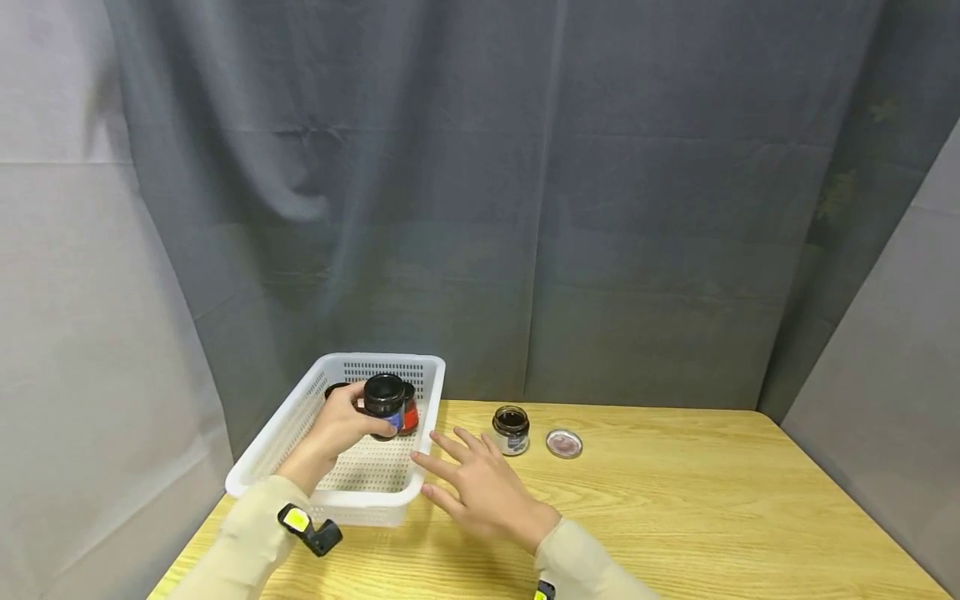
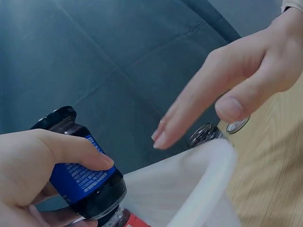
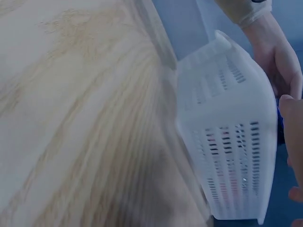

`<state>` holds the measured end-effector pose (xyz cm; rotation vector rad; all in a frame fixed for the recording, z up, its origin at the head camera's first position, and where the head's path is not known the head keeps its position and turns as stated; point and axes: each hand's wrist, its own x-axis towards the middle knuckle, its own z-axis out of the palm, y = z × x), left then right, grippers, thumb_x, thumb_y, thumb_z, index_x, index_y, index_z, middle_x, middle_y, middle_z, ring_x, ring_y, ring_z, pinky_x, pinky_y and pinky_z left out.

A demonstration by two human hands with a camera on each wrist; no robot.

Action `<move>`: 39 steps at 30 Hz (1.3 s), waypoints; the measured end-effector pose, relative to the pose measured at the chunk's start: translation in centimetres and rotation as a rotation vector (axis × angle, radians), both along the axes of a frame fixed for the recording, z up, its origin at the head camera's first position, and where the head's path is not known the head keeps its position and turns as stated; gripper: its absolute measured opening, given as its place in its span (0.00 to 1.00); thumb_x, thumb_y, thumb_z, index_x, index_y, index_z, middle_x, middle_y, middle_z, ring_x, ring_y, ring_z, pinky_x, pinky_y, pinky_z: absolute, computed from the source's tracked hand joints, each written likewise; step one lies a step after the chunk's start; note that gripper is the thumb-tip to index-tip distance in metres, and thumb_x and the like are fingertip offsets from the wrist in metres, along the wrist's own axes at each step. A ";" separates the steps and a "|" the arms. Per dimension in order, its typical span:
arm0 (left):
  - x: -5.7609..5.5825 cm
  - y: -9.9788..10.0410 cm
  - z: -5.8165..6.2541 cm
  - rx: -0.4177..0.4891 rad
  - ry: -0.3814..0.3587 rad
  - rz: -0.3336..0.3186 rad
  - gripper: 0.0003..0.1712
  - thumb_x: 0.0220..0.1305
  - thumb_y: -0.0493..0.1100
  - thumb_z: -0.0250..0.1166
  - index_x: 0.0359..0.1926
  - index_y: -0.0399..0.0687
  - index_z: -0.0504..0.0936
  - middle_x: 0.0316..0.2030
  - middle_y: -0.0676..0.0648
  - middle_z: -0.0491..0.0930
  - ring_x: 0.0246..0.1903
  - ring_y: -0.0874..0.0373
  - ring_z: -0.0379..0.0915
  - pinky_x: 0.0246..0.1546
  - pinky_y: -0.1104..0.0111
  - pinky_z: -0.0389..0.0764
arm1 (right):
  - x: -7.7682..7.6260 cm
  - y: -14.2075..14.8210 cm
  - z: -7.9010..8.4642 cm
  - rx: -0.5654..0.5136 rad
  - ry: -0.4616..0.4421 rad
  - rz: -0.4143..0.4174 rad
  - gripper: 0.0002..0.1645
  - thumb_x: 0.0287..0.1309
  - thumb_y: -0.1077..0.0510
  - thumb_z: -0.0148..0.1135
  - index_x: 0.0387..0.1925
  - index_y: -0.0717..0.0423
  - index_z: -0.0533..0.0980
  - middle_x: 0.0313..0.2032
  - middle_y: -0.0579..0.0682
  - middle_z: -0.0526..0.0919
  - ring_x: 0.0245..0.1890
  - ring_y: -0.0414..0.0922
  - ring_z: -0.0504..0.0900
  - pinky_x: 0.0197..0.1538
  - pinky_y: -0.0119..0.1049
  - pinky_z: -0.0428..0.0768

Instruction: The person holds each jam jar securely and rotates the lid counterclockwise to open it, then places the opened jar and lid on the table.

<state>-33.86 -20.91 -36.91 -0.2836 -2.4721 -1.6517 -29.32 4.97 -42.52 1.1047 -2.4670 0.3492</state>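
My left hand (image 1: 339, 427) grips a dark glass jar with a blue label (image 2: 83, 177), thumb across the label, over the white plastic basket (image 1: 429, 400). Behind and below it, a red-labelled jar (image 1: 410, 417) stands in the basket. Another dark round top (image 1: 335, 388) shows partly behind my left fingers. My right hand (image 1: 487, 492) hovers by the basket's right rim with spread fingers, holding nothing. Beyond its fingertips, an uncovered jar with a pale label (image 1: 512, 432) stands on the table. A round lid (image 1: 564, 443) lies to the right of that jar.
The basket has slotted walls and sits at the left of the wooden table (image 1: 675, 500). A grey curtain (image 1: 637, 208) hangs along the table's back edge, and pale cloth (image 1: 75, 375) hangs at the left side.
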 end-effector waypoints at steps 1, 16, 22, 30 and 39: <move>0.1 0.2 0.1 -0.002 -0.004 -0.007 0.35 0.40 0.32 0.81 0.54 0.39 0.84 0.49 0.42 0.83 0.42 0.50 0.81 0.47 0.55 0.77 | 0.0 0.4 0.1 0.001 0.019 -0.004 0.29 0.78 0.35 0.46 0.74 0.32 0.71 0.75 0.50 0.67 0.73 0.63 0.63 0.67 0.72 0.60; 0.3 3.9 0.9 0.059 -0.019 -0.112 0.34 0.41 0.31 0.81 0.54 0.42 0.84 0.43 0.45 0.86 0.41 0.50 0.81 0.42 0.59 0.80 | -0.3 5.2 1.0 -0.165 -0.035 -0.099 0.31 0.78 0.34 0.46 0.76 0.34 0.68 0.75 0.51 0.66 0.74 0.61 0.61 0.65 0.75 0.60; -0.2 5.5 0.9 0.069 -0.017 -0.146 0.35 0.40 0.32 0.81 0.55 0.43 0.84 0.42 0.46 0.87 0.43 0.51 0.81 0.50 0.55 0.79 | -0.3 6.4 1.3 -0.152 -0.084 -0.152 0.30 0.76 0.36 0.52 0.75 0.30 0.68 0.76 0.48 0.64 0.74 0.60 0.61 0.64 0.78 0.57; -0.3 7.6 0.9 0.060 -0.011 -0.150 0.35 0.40 0.32 0.82 0.55 0.44 0.85 0.42 0.46 0.86 0.40 0.50 0.83 0.48 0.54 0.80 | -0.2 8.4 1.5 -0.145 -0.077 -0.195 0.29 0.75 0.37 0.56 0.74 0.29 0.69 0.76 0.49 0.65 0.73 0.60 0.64 0.64 0.76 0.60; 0.0 9.7 1.3 0.035 0.010 -0.162 0.33 0.39 0.31 0.82 0.52 0.43 0.85 0.41 0.47 0.85 0.37 0.52 0.83 0.43 0.57 0.82 | -0.3 10.9 2.5 -0.174 -0.019 -0.241 0.31 0.75 0.38 0.56 0.74 0.33 0.70 0.75 0.50 0.65 0.72 0.63 0.65 0.63 0.77 0.59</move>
